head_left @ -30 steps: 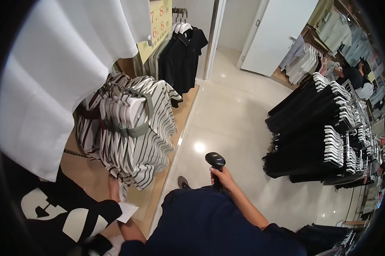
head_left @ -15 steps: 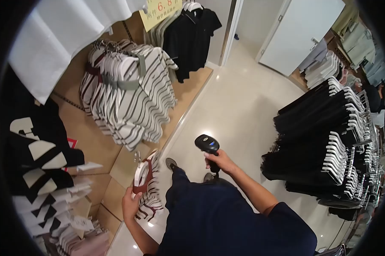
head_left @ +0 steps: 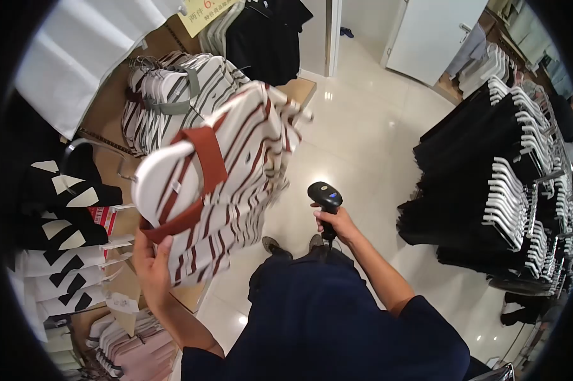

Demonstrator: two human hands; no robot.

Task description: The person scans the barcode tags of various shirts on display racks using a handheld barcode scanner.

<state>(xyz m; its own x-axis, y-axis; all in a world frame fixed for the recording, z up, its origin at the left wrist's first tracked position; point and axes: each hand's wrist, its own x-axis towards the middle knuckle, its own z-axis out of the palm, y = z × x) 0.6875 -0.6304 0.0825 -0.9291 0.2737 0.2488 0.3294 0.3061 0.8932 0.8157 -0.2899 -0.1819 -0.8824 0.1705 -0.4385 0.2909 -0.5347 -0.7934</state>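
Note:
My left hand (head_left: pixel 152 257) is closed around the collar end of striped polo shirts (head_left: pixel 236 165) in white with brown stripes and a rust-coloured collar. White plastic hangers (head_left: pixel 153 174) sit inside the collar, their metal hooks pointing to the left. How many shirts hang together I cannot tell. My right hand (head_left: pixel 336 223) grips the handle of a black barcode scanner (head_left: pixel 325 195), held upright in front of my body, with a cable running down from it. The scanner's head, with a small blue mark, faces up toward me.
More striped shirts (head_left: pixel 191 89) with a grey-green collar hang behind the held ones. Black shirts (head_left: pixel 261 44) and a yellow sign (head_left: pixel 201 18) are at the back. Along the right stands a rack of black garments (head_left: pixel 470 152) on white hangers (head_left: pixel 503 203). A white door (head_left: pixel 426 44) is behind.
My left hand has raised the striped shirts from low beside my leg, up and closer to the camera. My right hand still holds the scanner, now slightly farther right.

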